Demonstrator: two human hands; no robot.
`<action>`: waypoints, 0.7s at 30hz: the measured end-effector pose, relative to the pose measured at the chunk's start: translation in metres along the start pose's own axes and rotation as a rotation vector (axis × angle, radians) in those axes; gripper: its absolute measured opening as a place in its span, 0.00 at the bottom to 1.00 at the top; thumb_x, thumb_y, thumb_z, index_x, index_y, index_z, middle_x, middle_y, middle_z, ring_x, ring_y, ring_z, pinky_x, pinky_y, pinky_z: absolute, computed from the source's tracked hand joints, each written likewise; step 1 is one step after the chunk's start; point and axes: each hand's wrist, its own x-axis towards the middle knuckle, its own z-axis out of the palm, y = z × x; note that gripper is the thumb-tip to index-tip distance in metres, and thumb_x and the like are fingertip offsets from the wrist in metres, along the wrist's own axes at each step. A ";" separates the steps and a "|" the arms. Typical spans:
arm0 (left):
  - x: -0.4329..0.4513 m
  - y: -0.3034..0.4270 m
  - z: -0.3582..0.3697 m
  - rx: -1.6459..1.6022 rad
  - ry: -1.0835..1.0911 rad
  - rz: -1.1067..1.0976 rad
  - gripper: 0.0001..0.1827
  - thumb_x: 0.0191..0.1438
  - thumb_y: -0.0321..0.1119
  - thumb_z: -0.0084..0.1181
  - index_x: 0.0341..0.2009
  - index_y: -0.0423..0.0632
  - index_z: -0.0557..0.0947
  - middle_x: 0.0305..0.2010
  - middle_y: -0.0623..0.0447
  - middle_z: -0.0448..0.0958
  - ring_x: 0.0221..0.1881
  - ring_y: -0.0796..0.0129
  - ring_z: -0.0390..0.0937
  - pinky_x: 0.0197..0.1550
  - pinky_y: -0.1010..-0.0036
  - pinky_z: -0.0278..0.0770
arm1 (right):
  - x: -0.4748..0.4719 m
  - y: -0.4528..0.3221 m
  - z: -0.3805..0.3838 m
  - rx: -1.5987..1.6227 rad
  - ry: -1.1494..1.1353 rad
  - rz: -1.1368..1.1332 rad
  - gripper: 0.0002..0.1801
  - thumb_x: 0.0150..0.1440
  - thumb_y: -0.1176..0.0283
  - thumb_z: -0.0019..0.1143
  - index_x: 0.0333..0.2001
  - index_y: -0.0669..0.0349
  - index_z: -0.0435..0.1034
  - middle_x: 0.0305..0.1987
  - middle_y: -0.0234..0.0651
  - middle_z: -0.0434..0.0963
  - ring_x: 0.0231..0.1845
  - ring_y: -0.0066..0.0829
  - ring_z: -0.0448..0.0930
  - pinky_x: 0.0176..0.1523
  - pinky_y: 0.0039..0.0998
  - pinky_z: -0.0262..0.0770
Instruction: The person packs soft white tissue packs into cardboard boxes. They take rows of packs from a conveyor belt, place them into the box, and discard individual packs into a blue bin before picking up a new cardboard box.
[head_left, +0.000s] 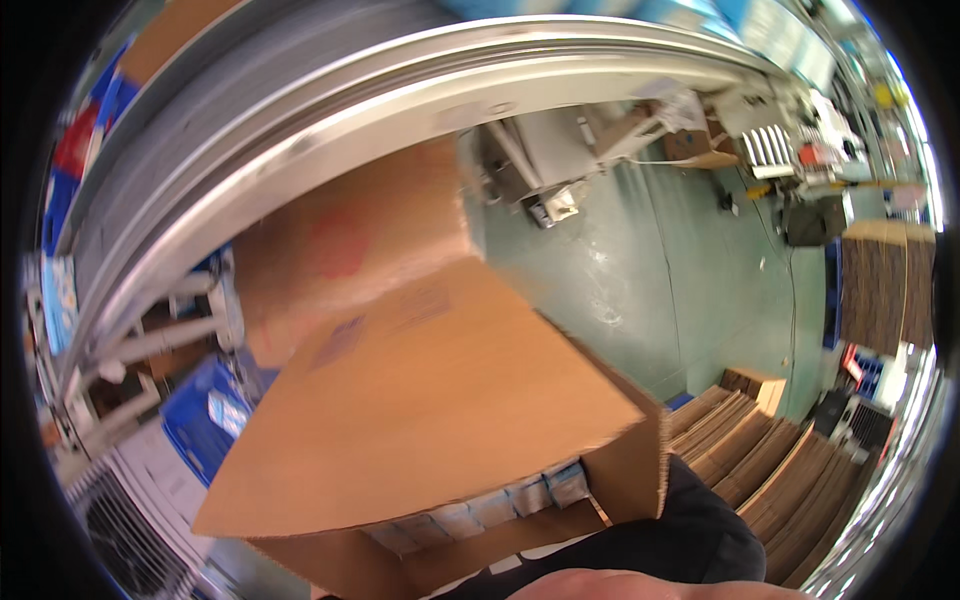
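Neither of my hands shows clearly; both seem to be out of view. Before me is a large cardboard box (457, 390), tilted close to my body, its broad top flap spread across the middle of the picture. Through the gap at its near side I see a row of several blue-and-white wrapped packs (491, 510) inside. A dark-clothed part of my body (697, 517) lies against the box's right side. Bare skin (645, 585) crosses the bottom edge, cut off by the frame. What supports the box is hidden.
A conveyor with a metal side rail (375, 86) curves along the top and left. Beneath it stands another cardboard box (345, 232) with red marks. A blue bin (199, 420) is at left. Stacked flat cardboard (780, 465) lies at right, beside green floor (600, 247) with cables.
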 end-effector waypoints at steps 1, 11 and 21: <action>0.004 0.005 -0.001 0.000 0.003 0.024 0.40 0.56 0.64 0.39 0.63 0.48 0.59 0.63 0.50 0.61 0.61 0.61 0.59 0.62 0.62 0.57 | 0.000 0.001 -0.011 0.031 0.007 -0.007 0.36 0.63 0.45 0.21 0.57 0.66 0.61 0.61 0.42 0.64 0.66 0.40 0.58 0.65 0.40 0.57; -0.098 0.154 -0.021 -0.167 -0.072 0.433 0.41 0.55 0.66 0.36 0.64 0.49 0.59 0.64 0.50 0.59 0.63 0.60 0.57 0.63 0.61 0.55 | -0.060 -0.057 -0.195 0.376 0.232 -0.297 0.36 0.63 0.45 0.25 0.59 0.65 0.59 0.63 0.42 0.62 0.66 0.39 0.59 0.65 0.38 0.56; -0.428 0.360 0.300 0.149 -1.039 0.760 0.42 0.55 0.68 0.34 0.64 0.50 0.58 0.65 0.50 0.57 0.64 0.60 0.55 0.64 0.61 0.54 | 0.007 -0.202 -0.499 0.624 0.477 -0.441 0.36 0.62 0.46 0.30 0.61 0.65 0.56 0.65 0.42 0.60 0.66 0.39 0.59 0.65 0.36 0.56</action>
